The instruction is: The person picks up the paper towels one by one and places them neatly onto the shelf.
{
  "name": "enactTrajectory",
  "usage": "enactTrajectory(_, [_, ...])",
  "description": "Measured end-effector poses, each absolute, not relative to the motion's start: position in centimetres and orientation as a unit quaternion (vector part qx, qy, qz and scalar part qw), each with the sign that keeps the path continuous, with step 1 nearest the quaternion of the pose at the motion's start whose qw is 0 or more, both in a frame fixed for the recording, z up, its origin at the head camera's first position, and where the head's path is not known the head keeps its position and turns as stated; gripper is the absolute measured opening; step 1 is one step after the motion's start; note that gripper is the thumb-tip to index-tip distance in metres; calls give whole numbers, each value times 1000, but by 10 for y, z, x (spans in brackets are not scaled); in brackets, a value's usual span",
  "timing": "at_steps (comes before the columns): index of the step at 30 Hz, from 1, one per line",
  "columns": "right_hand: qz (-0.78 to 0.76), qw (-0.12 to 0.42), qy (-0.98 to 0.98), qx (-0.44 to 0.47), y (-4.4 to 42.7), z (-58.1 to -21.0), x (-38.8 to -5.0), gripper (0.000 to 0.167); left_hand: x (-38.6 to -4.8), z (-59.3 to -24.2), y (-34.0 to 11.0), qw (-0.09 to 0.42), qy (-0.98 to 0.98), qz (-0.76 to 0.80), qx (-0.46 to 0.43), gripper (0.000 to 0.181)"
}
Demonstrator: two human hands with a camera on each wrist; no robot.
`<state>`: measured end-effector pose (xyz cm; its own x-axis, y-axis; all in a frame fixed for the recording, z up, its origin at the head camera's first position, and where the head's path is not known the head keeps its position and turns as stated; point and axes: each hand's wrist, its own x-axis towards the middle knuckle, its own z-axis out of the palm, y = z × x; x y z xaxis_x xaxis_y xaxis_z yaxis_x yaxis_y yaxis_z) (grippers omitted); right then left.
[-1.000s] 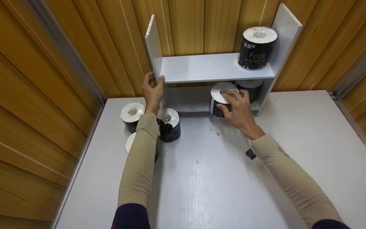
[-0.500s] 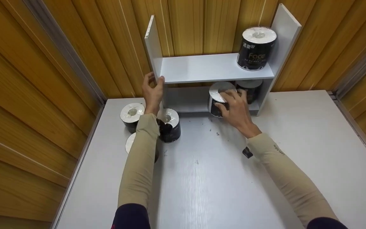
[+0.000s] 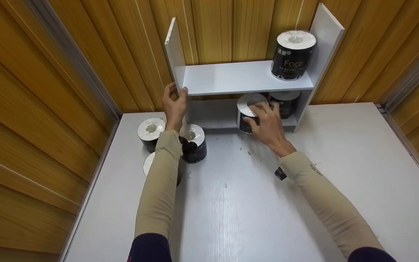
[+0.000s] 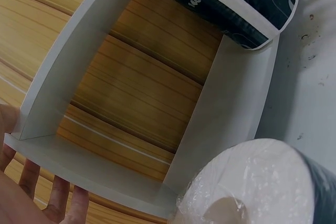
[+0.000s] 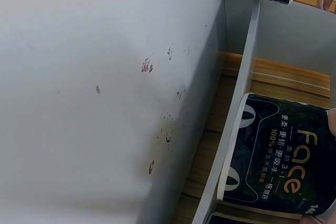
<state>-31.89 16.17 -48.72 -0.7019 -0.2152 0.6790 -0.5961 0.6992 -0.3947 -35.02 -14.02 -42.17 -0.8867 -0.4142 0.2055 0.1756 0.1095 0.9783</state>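
Observation:
In the head view, my right hand grips a paper roll in black printed wrapping, thumb at its near side and fingers over its white top. The roll stands upright at the front of the lower shelf; the right wrist view shows its "Face" label. My left hand holds the white shelf unit's left side panel, fingers behind it and thumb in front. Behind the right hand, a second roll stands on the lower shelf, partly hidden. A third roll sits on the upper shelf's right end.
Left of the shelf, rolls stand on the white table: one at the back, one by the left wrist, and one mostly under the left sleeve. Dark specks dot the table. A wood-patterned wall rises behind.
My right hand and its roll have shifted slightly left, widening the gap to the roll at the lower shelf's right end. The left hand has stayed on the side panel.

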Motion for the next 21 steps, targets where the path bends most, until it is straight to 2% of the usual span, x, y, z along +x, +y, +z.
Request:
enactTrajectory(11, [309,306,-871,229,162,-489,-323,43,-350,-421,-138,230,-718,-652,73,40])
enactTrajectory(21, [305,283,-883,216,158,-488,-325,45,-350,-422,-140,231,-715,-655,77,40])
